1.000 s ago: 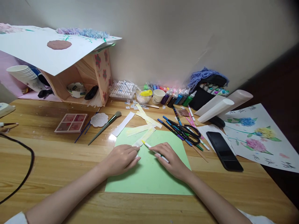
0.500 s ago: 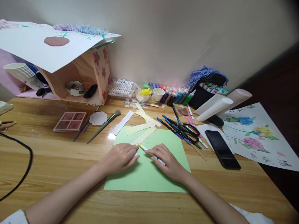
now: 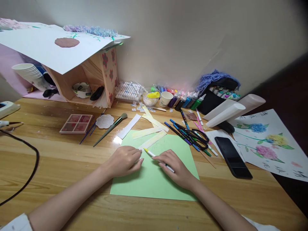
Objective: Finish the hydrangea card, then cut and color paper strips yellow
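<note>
My right hand (image 3: 175,166) grips a white marker (image 3: 151,154) with a yellow tip, which points up and left. The tip is at the lower part of a paper strip (image 3: 154,139) streaked with pale yellow; whether it touches cannot be told. My left hand (image 3: 126,161) is closed over the lower end of this strip, its fingers bent and hiding what lies beneath. Both hands rest on a green sheet of paper (image 3: 154,186). Just beyond lie another yellow-streaked strip (image 3: 146,132), crossed yellowish strips (image 3: 156,122) and a plain white strip (image 3: 130,126).
Black scissors (image 3: 199,136) lie among several pens at the right, beside a phone (image 3: 233,157). A large brush (image 3: 110,129), a flower-shaped palette (image 3: 105,121) and a paint box (image 3: 76,123) are at the left. Paint bottles (image 3: 185,101) and a paper cup (image 3: 166,99) stand along the wall.
The whole view has shifted slightly, so most things appear a little further right. Both hands keep nearly the same pose, with the marker tip still by the strip.
</note>
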The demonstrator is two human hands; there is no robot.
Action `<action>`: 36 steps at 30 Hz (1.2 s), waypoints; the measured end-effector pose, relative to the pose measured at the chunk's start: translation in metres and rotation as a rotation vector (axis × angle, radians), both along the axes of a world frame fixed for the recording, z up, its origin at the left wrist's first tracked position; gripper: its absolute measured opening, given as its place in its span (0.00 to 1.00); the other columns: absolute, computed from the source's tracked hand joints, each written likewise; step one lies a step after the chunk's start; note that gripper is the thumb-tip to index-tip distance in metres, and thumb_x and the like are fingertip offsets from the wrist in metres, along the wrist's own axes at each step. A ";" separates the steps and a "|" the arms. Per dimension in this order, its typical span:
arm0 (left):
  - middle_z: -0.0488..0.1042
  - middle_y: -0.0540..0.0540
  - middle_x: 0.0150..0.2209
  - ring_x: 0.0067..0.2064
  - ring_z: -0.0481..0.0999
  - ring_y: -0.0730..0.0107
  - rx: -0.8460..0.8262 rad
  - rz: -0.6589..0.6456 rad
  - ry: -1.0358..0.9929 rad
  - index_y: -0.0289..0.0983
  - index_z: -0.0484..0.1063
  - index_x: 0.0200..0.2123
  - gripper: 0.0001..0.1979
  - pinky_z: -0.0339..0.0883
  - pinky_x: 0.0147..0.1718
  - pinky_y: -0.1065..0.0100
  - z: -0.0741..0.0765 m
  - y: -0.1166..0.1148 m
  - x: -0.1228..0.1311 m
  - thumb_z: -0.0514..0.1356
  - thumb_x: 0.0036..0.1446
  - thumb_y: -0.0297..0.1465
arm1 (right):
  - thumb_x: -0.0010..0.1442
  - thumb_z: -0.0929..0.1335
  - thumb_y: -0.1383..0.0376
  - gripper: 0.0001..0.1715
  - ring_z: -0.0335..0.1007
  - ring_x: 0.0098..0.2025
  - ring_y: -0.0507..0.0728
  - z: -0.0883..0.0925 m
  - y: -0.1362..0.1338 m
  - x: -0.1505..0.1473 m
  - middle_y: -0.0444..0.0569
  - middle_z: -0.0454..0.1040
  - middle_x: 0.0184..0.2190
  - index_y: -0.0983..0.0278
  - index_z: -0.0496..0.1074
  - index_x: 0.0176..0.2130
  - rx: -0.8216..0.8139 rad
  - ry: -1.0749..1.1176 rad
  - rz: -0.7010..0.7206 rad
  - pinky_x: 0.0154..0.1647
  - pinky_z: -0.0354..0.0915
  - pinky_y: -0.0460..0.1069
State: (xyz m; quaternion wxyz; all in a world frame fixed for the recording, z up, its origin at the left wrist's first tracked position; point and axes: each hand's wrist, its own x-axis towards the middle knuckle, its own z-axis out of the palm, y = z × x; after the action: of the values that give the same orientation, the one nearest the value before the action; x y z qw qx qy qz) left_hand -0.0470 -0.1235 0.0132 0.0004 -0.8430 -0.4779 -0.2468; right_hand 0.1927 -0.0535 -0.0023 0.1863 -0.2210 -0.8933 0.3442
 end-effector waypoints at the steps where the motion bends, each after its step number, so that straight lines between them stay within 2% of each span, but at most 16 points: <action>1: 0.76 0.45 0.27 0.31 0.76 0.69 0.003 -0.012 0.017 0.36 0.69 0.28 0.11 0.70 0.33 0.68 0.000 0.000 0.000 0.50 0.59 0.29 | 0.64 0.60 0.68 0.16 0.63 0.41 0.58 0.000 0.000 -0.001 0.49 0.72 0.38 0.58 0.67 0.50 0.003 -0.006 -0.010 0.43 0.60 0.54; 5: 0.76 0.44 0.27 0.30 0.76 0.68 0.009 -0.021 0.058 0.36 0.69 0.28 0.12 0.69 0.32 0.68 -0.002 0.000 0.000 0.49 0.60 0.29 | 0.64 0.60 0.70 0.14 0.62 0.39 0.57 -0.001 0.000 -0.001 0.49 0.70 0.35 0.59 0.68 0.47 0.015 0.038 -0.162 0.41 0.59 0.53; 9: 0.76 0.44 0.27 0.30 0.76 0.68 0.021 -0.020 0.082 0.36 0.69 0.28 0.12 0.69 0.31 0.68 -0.003 -0.001 0.000 0.49 0.60 0.30 | 0.62 0.61 0.71 0.14 0.62 0.38 0.57 -0.002 0.000 0.001 0.48 0.71 0.34 0.59 0.68 0.46 0.027 0.031 -0.043 0.40 0.59 0.53; 13: 0.77 0.44 0.28 0.31 0.77 0.67 0.032 -0.025 0.111 0.35 0.69 0.27 0.12 0.70 0.30 0.67 -0.002 0.000 0.000 0.49 0.60 0.29 | 0.62 0.60 0.72 0.14 0.62 0.37 0.57 -0.002 0.000 0.002 0.48 0.70 0.33 0.60 0.69 0.44 0.032 0.053 -0.140 0.39 0.59 0.53; 17: 0.78 0.44 0.32 0.34 0.78 0.66 0.029 -0.029 0.090 0.35 0.68 0.28 0.12 0.71 0.32 0.66 -0.002 0.000 0.000 0.49 0.61 0.29 | 0.60 0.61 0.72 0.13 0.62 0.36 0.57 -0.003 0.002 0.001 0.48 0.71 0.32 0.61 0.70 0.41 0.072 0.044 -0.114 0.38 0.58 0.52; 20: 0.79 0.44 0.36 0.38 0.78 0.65 0.023 -0.045 0.065 0.35 0.68 0.29 0.11 0.72 0.35 0.65 -0.003 0.001 0.000 0.49 0.61 0.28 | 0.58 0.61 0.72 0.12 0.62 0.35 0.57 -0.002 0.002 -0.001 0.48 0.70 0.31 0.62 0.70 0.40 0.150 0.046 -0.208 0.38 0.56 0.53; 21: 0.78 0.44 0.38 0.39 0.78 0.65 0.021 -0.052 0.063 0.35 0.68 0.29 0.11 0.72 0.36 0.65 -0.003 0.001 0.000 0.49 0.61 0.28 | 0.58 0.61 0.72 0.12 0.62 0.36 0.57 -0.002 0.002 -0.001 0.48 0.71 0.31 0.62 0.70 0.40 0.170 0.050 -0.201 0.39 0.56 0.53; 24: 0.77 0.42 0.44 0.43 0.77 0.65 0.006 -0.070 0.074 0.35 0.68 0.30 0.10 0.72 0.39 0.66 -0.005 0.001 0.000 0.49 0.61 0.28 | 0.57 0.62 0.72 0.12 0.62 0.37 0.57 0.000 0.003 -0.002 0.48 0.72 0.32 0.62 0.70 0.41 0.179 0.020 -0.060 0.39 0.57 0.52; 28: 0.75 0.42 0.47 0.45 0.77 0.63 -0.017 -0.060 0.120 0.36 0.68 0.30 0.12 0.72 0.39 0.65 -0.009 0.001 0.000 0.48 0.62 0.30 | 0.58 0.62 0.73 0.12 0.62 0.35 0.56 0.001 0.006 -0.002 0.48 0.71 0.31 0.62 0.70 0.40 0.164 0.014 -0.137 0.39 0.57 0.52; 32: 0.75 0.43 0.47 0.45 0.77 0.63 -0.017 -0.062 0.142 0.36 0.69 0.31 0.12 0.73 0.39 0.64 -0.011 0.001 0.000 0.48 0.62 0.31 | 0.58 0.62 0.72 0.12 0.63 0.37 0.56 0.002 0.009 -0.001 0.47 0.73 0.33 0.61 0.70 0.41 0.134 0.031 -0.013 0.40 0.57 0.51; 36: 0.75 0.42 0.47 0.46 0.76 0.62 -0.005 -0.066 0.146 0.36 0.69 0.32 0.12 0.72 0.41 0.63 -0.013 0.001 0.001 0.49 0.62 0.31 | 0.60 0.62 0.72 0.12 0.63 0.37 0.56 0.003 0.011 -0.001 0.48 0.73 0.34 0.63 0.70 0.42 0.093 0.032 -0.078 0.41 0.58 0.52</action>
State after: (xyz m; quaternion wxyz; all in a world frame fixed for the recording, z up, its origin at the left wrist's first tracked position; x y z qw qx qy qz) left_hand -0.0463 -0.1222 0.0006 0.0251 -0.8740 -0.4493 -0.1835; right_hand 0.1917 -0.0425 0.0009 0.2240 -0.2410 -0.8960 0.2981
